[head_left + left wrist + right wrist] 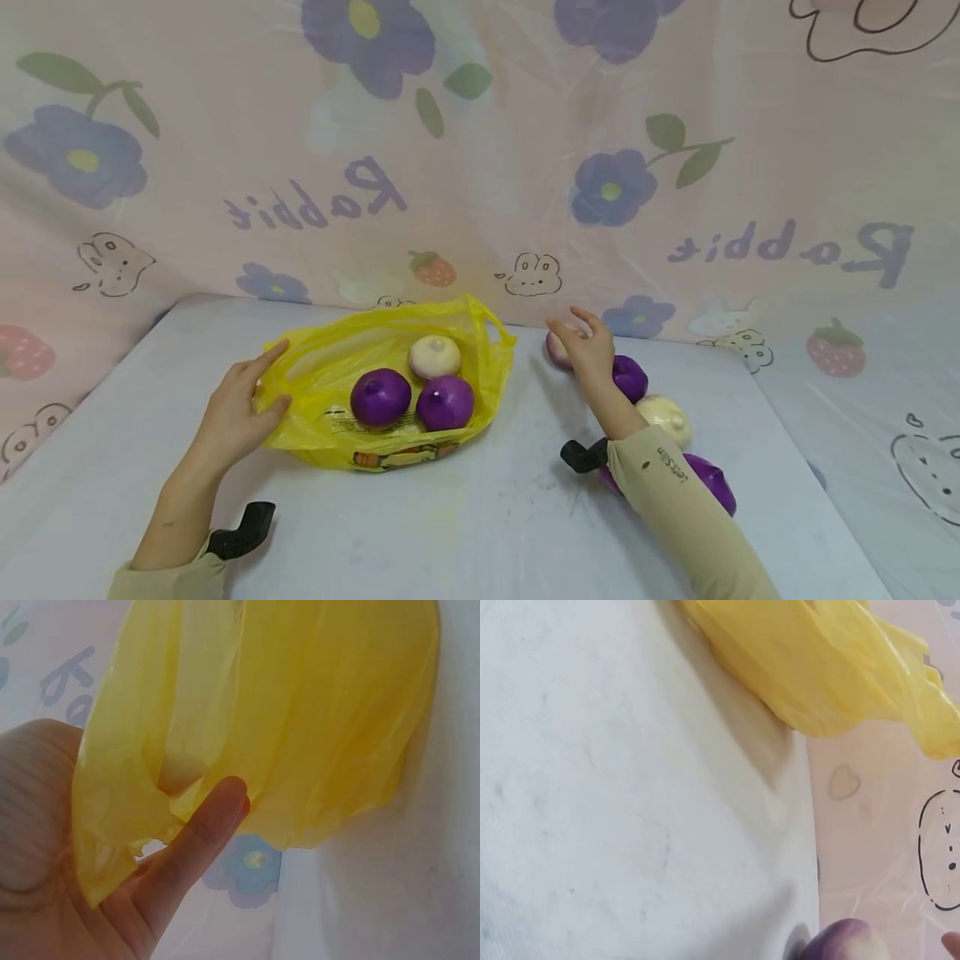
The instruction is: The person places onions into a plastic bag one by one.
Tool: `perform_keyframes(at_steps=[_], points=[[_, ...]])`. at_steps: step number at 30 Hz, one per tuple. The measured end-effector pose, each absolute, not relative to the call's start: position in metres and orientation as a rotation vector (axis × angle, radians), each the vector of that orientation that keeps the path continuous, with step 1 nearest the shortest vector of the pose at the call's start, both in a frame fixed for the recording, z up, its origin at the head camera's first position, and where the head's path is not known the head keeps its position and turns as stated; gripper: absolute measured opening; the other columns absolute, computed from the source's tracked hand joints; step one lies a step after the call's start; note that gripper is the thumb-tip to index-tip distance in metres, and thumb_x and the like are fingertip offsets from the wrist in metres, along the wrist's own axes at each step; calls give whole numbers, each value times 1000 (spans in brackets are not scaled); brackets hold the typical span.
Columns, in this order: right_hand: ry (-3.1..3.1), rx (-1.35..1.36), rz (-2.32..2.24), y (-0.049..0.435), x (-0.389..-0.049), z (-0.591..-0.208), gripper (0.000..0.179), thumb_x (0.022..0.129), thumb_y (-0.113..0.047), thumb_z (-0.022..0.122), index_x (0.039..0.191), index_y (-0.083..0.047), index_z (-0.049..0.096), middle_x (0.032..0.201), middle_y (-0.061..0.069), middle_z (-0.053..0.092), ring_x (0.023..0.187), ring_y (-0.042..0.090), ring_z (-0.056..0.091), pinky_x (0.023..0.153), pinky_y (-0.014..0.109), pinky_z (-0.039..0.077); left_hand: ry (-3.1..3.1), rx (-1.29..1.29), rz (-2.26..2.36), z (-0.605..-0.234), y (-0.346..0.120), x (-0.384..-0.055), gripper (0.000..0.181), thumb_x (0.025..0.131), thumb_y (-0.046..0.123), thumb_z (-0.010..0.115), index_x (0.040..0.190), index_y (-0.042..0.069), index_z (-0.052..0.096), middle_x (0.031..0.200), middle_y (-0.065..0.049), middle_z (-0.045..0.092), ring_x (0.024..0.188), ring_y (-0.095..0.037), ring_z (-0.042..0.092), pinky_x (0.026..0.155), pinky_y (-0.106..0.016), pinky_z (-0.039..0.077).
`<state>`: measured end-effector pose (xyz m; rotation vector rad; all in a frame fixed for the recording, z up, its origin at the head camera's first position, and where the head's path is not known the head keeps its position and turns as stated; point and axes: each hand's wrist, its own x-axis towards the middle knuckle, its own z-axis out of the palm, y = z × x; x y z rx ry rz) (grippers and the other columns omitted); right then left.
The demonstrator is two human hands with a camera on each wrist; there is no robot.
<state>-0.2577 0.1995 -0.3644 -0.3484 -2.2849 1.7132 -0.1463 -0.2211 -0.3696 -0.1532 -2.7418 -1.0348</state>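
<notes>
A yellow plastic bag (pixel 315 429) lies on its side with its mouth toward me. Two purple onions (pixel 381 398) and a white one (pixel 435 357) sit inside it. At the bag's left edge, my left hand (pixel 238 408) holds the plastic, with the thumb (pixel 202 840) against a fold in the left wrist view. My right hand (pixel 588 354) hovers at the back right, fingers parted and nothing visible in its grasp. Just beyond it is a purple-and-white onion (pixel 558 350), partly hidden by the hand; the right wrist view shows that onion (pixel 847 943) at the bottom edge.
Under my right forearm stand a purple onion (pixel 630 378), a white onion (pixel 666 419) and another purple onion (pixel 712 483), partly covered by the sleeve. All rest on a white table (pixel 465 533). Behind it hangs a pink patterned cloth (pixel 480 192).
</notes>
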Motion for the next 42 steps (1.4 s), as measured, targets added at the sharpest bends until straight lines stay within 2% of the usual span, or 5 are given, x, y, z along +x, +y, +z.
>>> perform_keyframes(at_steps=[7,14,21,32,42], points=[[-2408,-413,1655,200,-265,-364,75,80,-32,75,144,-10,43,153,18,33,141,31,29,117,44,23,-2760,-135,-1038,-368,-221,-146,71,84,0,61,149,7,32,131,-37,37,104,-52,45,83,-69,41],[-2485,-492,1611,199,-269,-365,79,80,-31,74,147,-9,38,153,21,31,142,34,27,118,45,20,-2774,-117,-1043,-367,-220,-145,71,85,1,60,150,8,31,132,-37,37,105,-52,45,84,-69,41],[-2555,-487,1581,200,-272,-367,84,78,-30,76,147,-3,35,151,23,34,139,34,33,116,43,26,-2762,-125,-1048,-368,-221,-145,71,85,1,60,149,7,31,130,-36,37,105,-50,45,82,-67,42],[-2700,-412,1529,202,-270,-371,63,78,-16,72,134,2,49,140,26,46,127,36,44,111,43,34,-2753,-130,-1047,-368,-222,-145,71,85,0,60,149,7,32,130,-36,38,103,-49,45,82,-67,42],[-2712,-410,1598,201,-267,-372,64,77,-17,75,134,-2,51,139,23,46,125,34,43,110,43,34,-2759,-118,-1048,-369,-222,-145,71,84,1,61,149,7,32,130,-36,38,103,-49,45,83,-66,42]])
